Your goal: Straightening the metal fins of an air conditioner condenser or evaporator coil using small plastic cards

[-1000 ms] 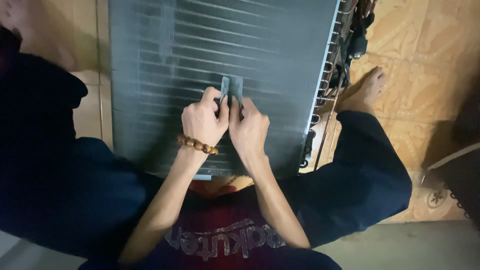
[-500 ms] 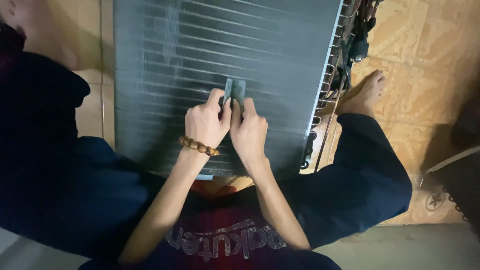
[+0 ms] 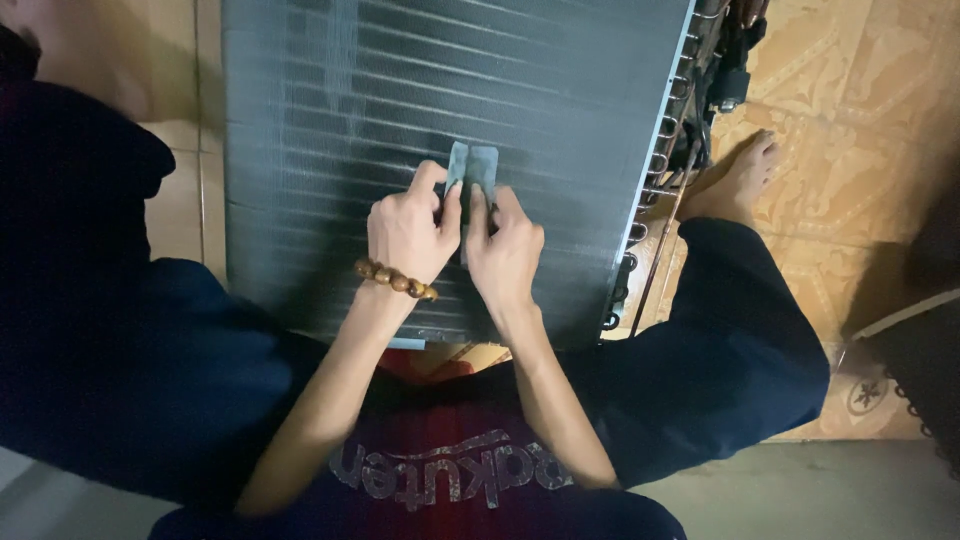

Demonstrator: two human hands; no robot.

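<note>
Both hands press one small grey comb-like tool (image 3: 472,172) flat against the dark finned coil panel (image 3: 450,90), which lies on the tiled floor (image 3: 860,110) between the seated person's legs. The left hand (image 3: 408,232), with a bead bracelet (image 3: 395,280) at its wrist, has its grip clenched on the tool's left edge; the right hand (image 3: 505,255) pinches the right edge, thumbs side by side. To do this well, the tool seems best kept square to the fins with even, light pressure from both thumbs, travelling along the fins rather than across them. The copper tube bends (image 3: 650,190) at the panel's right edge are well apart from the hands.
</note>
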